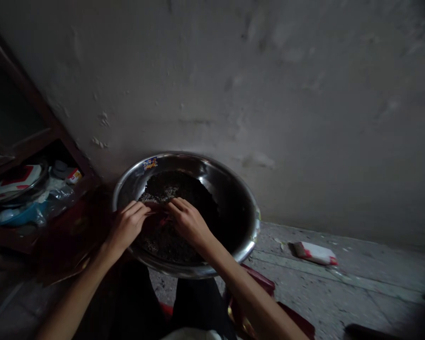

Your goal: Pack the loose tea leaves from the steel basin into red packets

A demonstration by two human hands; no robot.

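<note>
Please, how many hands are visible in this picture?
2: the left hand over the left side of the metal basin; the right hand beside it, nearer the basin's middle.

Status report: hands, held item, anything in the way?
Left hand, right hand pinching dark red piece. Held over metal basin, dark loose material inside. White-and-red packet on floor, apart.

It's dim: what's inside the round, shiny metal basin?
Loose dark material with pale specks; colourful sticker inside the rim. Left hand and right hand hide some; the bottom's covered.
</note>
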